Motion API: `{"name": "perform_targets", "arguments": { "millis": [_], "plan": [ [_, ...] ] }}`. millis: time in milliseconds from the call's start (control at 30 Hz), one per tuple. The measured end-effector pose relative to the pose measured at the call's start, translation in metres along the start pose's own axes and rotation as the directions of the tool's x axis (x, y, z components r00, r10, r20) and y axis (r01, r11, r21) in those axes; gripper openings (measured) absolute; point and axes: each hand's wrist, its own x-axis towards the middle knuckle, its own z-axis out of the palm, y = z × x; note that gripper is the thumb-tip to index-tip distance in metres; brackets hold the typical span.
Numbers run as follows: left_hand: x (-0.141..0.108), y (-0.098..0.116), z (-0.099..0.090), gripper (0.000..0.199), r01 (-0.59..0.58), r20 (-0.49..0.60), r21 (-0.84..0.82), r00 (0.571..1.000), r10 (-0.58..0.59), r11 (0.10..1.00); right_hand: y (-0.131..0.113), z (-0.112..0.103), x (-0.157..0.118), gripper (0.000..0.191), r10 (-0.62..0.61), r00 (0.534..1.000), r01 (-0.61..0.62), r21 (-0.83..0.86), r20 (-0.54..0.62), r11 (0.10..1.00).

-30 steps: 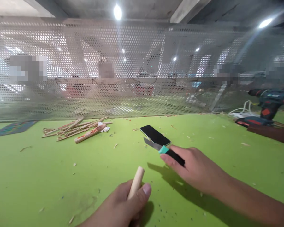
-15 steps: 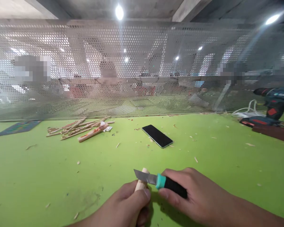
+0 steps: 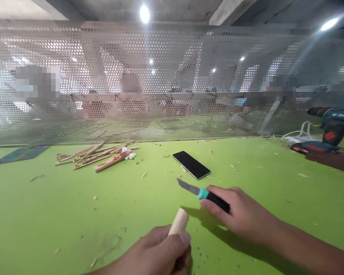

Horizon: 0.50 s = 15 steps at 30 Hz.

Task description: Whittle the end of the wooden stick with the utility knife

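Note:
My left hand (image 3: 163,250) is closed round a pale wooden stick (image 3: 179,221), whose rounded upper end sticks out above the thumb. The stick's lower part is hidden in the fist. To the right and a bit farther off, my right hand (image 3: 235,208) grips a utility knife (image 3: 218,201) with a black and teal handle. Its bare blade points up and to the left, apart from the stick. A dark-screened phone (image 3: 191,165) lies on the green table just beyond the blade.
A pile of thin wood strips (image 3: 88,156) and a stained wood piece (image 3: 111,160) lie at the back left, near a patterned mat (image 3: 20,154). A cordless drill (image 3: 332,124) stands at the right. Perforated metal mesh (image 3: 160,114) borders the table's far side. Wood shavings (image 3: 304,175) are scattered about.
My right hand has lifted the knife forward, off the stick, so the blade no longer crosses it. My left hand has shifted slightly right with the stick, which now leans more to the right.

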Motion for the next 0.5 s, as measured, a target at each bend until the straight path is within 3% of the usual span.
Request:
{"name": "perform_targets", "arguments": {
  "millis": [100,267,433,500],
  "plan": [
    [0.0012,0.0012,0.0005,0.069,0.016,0.037,-0.027,0.999,-0.015,1.0,-0.0036,0.004,-0.0034,0.054,-0.037,0.998,0.037,0.0,0.049,0.999],
    [0.0,0.0084,-0.0017,0.089,0.048,0.067,0.09,0.996,-0.054,0.995,-0.0027,0.0067,-0.0022,0.055,-0.057,0.996,0.056,0.013,0.075,0.998],
    [0.0012,0.0047,-0.0068,0.075,0.036,0.092,0.055,0.995,-0.041,0.998,-0.0047,0.0047,-0.0021,0.054,-0.058,0.995,0.058,0.006,0.081,0.998],
    [-0.0011,0.0086,-0.0076,0.068,0.018,0.135,0.129,0.99,-0.036,0.991,-0.0061,0.0032,-0.0023,0.049,-0.046,0.996,0.045,0.008,0.074,0.999]
  ]
}}
